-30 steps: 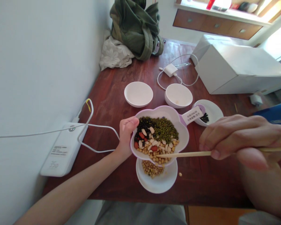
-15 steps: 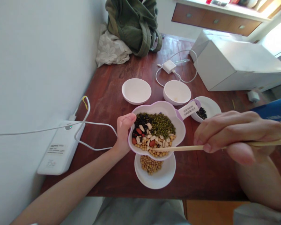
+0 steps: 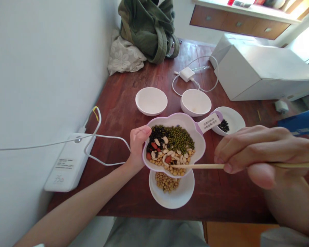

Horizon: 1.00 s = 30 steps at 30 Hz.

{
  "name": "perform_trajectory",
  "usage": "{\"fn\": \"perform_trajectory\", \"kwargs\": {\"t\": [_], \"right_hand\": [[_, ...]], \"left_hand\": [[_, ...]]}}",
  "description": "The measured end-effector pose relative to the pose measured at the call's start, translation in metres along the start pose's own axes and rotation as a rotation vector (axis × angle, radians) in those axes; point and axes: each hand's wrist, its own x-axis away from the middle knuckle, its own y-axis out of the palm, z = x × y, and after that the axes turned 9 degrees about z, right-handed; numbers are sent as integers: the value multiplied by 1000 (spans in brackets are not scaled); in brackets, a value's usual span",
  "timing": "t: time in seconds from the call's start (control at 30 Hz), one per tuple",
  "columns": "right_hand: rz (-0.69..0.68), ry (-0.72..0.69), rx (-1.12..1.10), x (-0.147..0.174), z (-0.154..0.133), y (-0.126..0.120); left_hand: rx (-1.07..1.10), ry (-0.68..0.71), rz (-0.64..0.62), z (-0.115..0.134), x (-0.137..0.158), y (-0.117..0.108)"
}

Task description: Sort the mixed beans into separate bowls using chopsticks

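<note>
My left hand (image 3: 139, 145) grips the left rim of a white, lilac-edged scalloped bowl (image 3: 199, 145) with a labelled handle. Inside lie green mung beans (image 3: 181, 137), black beans (image 3: 159, 132), peanuts (image 3: 168, 159) and yellow soybeans (image 3: 176, 170). The bowl is held above the table, tilted toward me. Wooden chopsticks (image 3: 203, 166) are closed in my right hand (image 3: 260, 151), their tips among the soybeans and peanuts. Partly hidden below the bowl, a white dish (image 3: 184, 195) holds soybeans (image 3: 167, 182). Under the handle's end, another white dish (image 3: 234, 120) contains black beans (image 3: 223, 126).
Two white bowls, one on the left (image 3: 151, 101) and one on the right (image 3: 195, 102), stand behind. A power bank (image 3: 64, 168) with a cable lies by the wall. Farther back are a charger (image 3: 186, 74), a green bag (image 3: 149, 31) and a white box (image 3: 262, 65).
The chopstick tips have shifted slightly right within the beans. Both hands keep their holds, and the whole view has moved a little.
</note>
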Motion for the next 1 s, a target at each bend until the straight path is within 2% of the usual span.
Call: {"fn": "perform_trajectory", "kwargs": {"t": [0.07,0.23,0.43,0.67,0.8,0.87,1.0], "right_hand": [[-26,8,27,-3,-2,-5],[-213,-32,139,-6,-7,-22],[-80,7,107,-2,-8,-8],[-123,6,40,-6,-3,-17],[-95,-2,55,-5,-3,-12],[-132,-10,46,-3,-3,-9],[-32,31,-54,2,-3,-9]], "left_hand": [[-3,-14,7,0,1,-1],[4,-3,30,0,1,-1],[-5,3,25,1,1,1],[-3,-11,53,1,2,0],[-5,-13,38,3,3,1],[-4,-13,26,2,3,1],[0,-18,21,1,4,1]]}}
